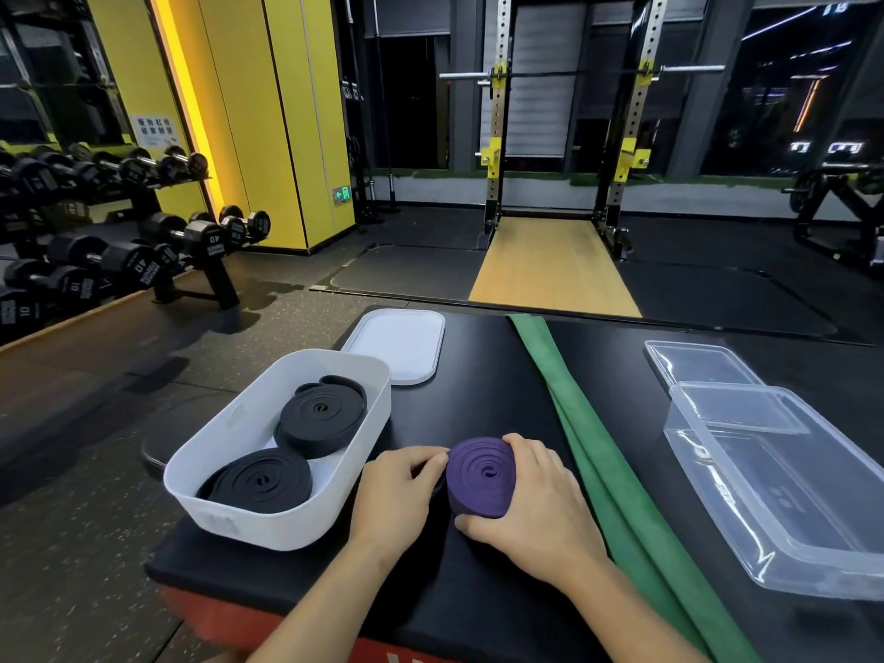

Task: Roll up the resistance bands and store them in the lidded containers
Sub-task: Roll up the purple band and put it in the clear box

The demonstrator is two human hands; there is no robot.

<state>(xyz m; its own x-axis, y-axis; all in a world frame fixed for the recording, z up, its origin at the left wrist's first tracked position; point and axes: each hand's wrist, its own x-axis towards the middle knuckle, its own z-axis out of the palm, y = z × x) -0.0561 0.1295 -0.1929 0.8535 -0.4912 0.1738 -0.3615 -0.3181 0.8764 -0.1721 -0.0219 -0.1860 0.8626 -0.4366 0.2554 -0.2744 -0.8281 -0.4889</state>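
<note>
A purple resistance band (480,473), rolled into a tight coil, sits on the black padded surface (483,366). My right hand (531,504) curls round the coil's right and near side. My left hand (397,485) pinches the coil's left edge with its fingertips. Just left of it stands a white container (306,519) with two rolled black bands (321,416) inside. Its white lid (397,344) lies flat behind it. A long green band (598,452) lies unrolled across the surface, right of my hands. At the right stands a clear container (784,485), its clear lid (698,363) behind it.
The padded surface ends close to me at a red front edge (268,629). A dumbbell rack (119,251) stands at the left on the gym floor. A squat rack (569,150) with a wooden platform is beyond the surface.
</note>
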